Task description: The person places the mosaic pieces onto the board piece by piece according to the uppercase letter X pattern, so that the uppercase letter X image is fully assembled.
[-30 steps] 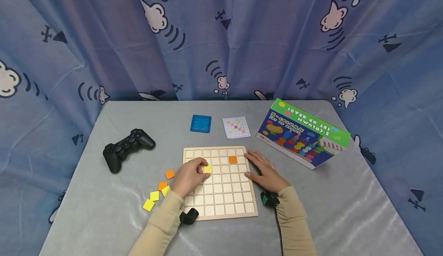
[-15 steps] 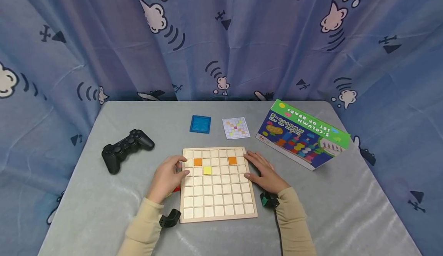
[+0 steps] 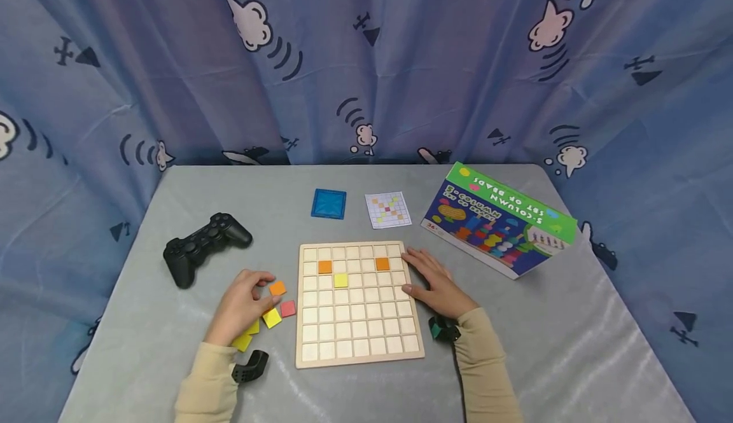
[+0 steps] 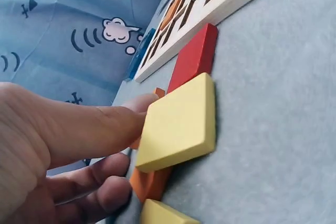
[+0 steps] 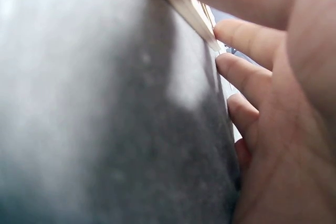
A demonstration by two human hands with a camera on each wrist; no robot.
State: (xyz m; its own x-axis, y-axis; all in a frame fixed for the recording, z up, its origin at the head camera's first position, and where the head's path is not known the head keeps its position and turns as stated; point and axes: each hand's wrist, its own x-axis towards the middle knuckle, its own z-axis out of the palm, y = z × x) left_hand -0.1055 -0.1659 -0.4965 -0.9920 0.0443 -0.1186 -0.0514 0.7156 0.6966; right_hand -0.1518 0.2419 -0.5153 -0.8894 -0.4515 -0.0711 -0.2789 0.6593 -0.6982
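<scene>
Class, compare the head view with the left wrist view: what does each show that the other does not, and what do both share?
Head view only: black game controller, bead-set box, pattern card, right hand resting on the wooden grid board.
Left wrist view only: left hand thumb touching a yellow tile; the red tile's thick edge.
Both: left hand, loose tiles, board, curtain.

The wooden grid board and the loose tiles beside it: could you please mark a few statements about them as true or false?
1. Three tiles lie in the wooden grid board. True.
2. The right hand holds a tile. False: it rests flat at the board's right edge.
3. The left hand is among the loose tiles left of the board. True.
4. The black game controller lies on the board. False: it lies on the table, apart from it.
</scene>
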